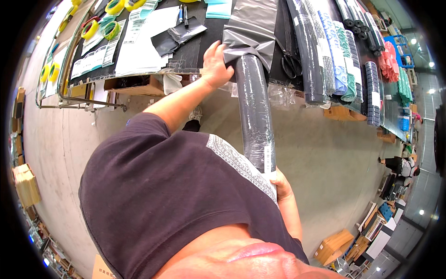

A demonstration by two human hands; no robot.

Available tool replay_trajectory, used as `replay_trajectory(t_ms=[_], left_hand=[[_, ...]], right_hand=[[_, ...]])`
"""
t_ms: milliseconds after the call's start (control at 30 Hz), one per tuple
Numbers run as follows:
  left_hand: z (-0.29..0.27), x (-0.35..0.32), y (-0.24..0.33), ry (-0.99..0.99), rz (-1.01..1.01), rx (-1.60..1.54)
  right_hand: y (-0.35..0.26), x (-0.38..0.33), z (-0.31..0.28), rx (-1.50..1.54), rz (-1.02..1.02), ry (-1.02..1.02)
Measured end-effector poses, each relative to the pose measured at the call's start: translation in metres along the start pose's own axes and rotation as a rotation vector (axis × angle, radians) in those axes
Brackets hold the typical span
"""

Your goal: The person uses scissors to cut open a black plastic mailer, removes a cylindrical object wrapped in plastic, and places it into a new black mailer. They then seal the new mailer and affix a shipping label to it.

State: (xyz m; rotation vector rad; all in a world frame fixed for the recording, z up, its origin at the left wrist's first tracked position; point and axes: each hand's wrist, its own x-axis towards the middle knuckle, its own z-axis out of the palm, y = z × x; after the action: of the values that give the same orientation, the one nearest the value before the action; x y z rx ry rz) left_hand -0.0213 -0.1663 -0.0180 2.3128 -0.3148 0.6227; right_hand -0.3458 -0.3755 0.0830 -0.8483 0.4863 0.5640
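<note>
A long black roll (254, 109), tightly wrapped in clear film with a white barcode label (267, 159), runs from close to my body up to the table edge. Its far end sits in the mouth of a grey plastic bag (249, 28) lying on the table. My left hand (217, 67) is at the bag's left edge, its fingers curled against the plastic; part of the grip is hard to see. Down by my waist, my right hand (282, 185) is wrapped round the near end of the roll, most of its fingers hidden behind it.
Black scissors (291, 65) lie right of the bag. Several wrapped rolls (310, 56) lie further right. Paper sheets (141, 49), a folded dark bag (179, 36), pens (186, 16) and tape rolls (111, 30) cover the table's left. Cardboard boxes (134, 86) sit below the table top.
</note>
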Motion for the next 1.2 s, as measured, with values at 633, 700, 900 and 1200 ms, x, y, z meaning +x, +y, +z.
replay_trajectory(t_ms=[633, 700, 900, 1200], left_hand=[[0.023, 0.069, -0.023, -0.777, 0.371, 0.423], [0.037, 0.083, -0.035, -0.757, 0.271, 0.336], [0.015, 0.067, -0.003, -0.271, 0.412, -0.146], [0.031, 0.002, -0.030, -0.033, -0.126, -0.146]], right_hand=[[0.007, 0.003, -0.020, 0.025, 0.063, -0.004], [0.010, 0.005, -0.021, 0.024, 0.049, -0.031], [0.007, 0.007, -0.017, 0.058, 0.050, -0.047], [0.013, 0.020, -0.022, 0.117, 0.051, -0.028]])
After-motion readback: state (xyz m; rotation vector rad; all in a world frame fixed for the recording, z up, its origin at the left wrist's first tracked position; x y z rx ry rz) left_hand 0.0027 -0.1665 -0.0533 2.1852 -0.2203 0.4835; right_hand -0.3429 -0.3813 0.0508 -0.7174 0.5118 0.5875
